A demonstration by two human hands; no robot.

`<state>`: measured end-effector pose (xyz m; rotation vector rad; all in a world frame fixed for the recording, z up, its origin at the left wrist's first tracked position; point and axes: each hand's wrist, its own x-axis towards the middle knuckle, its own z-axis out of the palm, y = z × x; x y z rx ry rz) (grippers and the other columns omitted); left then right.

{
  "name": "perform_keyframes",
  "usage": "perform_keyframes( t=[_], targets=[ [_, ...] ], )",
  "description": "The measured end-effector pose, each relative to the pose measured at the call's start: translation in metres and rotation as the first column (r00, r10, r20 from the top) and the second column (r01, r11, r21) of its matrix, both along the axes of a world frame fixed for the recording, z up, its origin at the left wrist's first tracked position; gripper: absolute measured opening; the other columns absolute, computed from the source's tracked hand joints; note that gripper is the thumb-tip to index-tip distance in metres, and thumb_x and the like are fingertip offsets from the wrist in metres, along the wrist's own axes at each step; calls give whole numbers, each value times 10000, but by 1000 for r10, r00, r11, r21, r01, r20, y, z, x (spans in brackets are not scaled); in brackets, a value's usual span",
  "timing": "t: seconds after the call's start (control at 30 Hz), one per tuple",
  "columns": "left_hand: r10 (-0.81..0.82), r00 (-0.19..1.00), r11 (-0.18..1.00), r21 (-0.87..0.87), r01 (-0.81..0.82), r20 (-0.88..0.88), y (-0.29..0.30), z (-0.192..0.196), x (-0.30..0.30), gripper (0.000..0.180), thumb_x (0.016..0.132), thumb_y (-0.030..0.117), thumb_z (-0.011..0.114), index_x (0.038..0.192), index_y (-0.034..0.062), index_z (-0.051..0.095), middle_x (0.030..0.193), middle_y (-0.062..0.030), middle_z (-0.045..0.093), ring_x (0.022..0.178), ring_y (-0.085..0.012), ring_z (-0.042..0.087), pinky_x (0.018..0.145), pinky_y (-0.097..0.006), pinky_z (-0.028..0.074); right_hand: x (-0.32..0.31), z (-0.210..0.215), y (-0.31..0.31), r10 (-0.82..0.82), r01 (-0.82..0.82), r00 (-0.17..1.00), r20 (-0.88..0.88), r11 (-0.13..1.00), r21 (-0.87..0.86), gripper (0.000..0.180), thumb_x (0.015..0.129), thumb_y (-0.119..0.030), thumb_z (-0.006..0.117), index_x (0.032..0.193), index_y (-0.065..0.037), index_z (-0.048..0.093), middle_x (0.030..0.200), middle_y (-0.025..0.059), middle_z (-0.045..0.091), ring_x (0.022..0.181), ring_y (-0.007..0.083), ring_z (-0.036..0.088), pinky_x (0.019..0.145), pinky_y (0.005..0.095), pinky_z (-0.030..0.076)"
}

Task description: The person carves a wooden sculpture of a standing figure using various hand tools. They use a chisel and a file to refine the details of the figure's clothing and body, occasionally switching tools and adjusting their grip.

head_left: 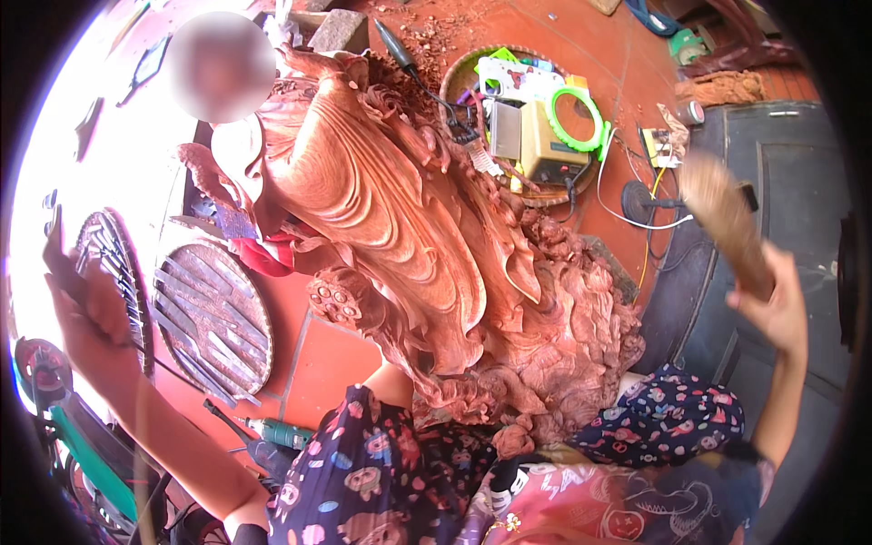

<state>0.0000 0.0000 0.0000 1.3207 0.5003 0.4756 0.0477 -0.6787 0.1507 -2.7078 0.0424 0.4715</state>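
Red tile floor (327, 363); tall carved wooden statue (409, 236) at centre, between the knees. Right hand (772, 309) raised clear at right, gripping a wooden mallet (722, 222). Left hand (86, 318) raised left beside round chisel trays (213, 318), holding a dark tool (59, 263); tight room there.

The carved wooden statue (427, 245) stood between the left hand (86, 318) and the right hand (772, 304), well apart from both. The right hand gripped a wooden mallet (722, 218) rising above it. Just right of the left hand lay a round tray (259, 313) holding chisels (204, 318). Beyond the statue, left of the mallet, sat a basket (454, 77) of tools.
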Motion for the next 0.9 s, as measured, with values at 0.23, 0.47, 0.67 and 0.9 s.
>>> perform_keyframes(
  t=[0.23,0.47,0.67,0.9],
  targets=[
    [146,695,939,321,127,-704,21,-73,-94,322,1015,445,599,868,172,512,634,70,454,487,-29,397,425,-192,282,-29,-36,-77,-11,18,971,-238,1000,26,463,578,-43,824,1010,19,667,668,29,551,623,106,535,612,277,435],
    [185,502,953,279,119,-845,67,-159,-184,273,1036,387,577,967,130,512,614,21,479,444,-105,459,394,-271,355,-29,-48,-95,4,6,962,-274,999,36,457,569,-29,817,993,32,658,671,35,554,620,104,541,602,284,446],
    [195,488,958,272,92,-851,65,-177,-195,251,1029,383,590,977,142,546,603,56,444,434,-55,406,380,-243,311,-28,-49,-92,19,-19,935,-355,1000,2,452,568,16,813,992,32,656,669,34,549,618,98,534,598,281,447],
    [256,394,908,360,215,-883,86,-190,-215,333,1008,435,605,917,117,571,616,49,462,462,-61,447,402,-255,347,-27,-56,-99,21,-31,918,-396,999,-18,419,572,-9,829,953,22,657,657,20,534,614,84,500,576,281,420]
  ],
)
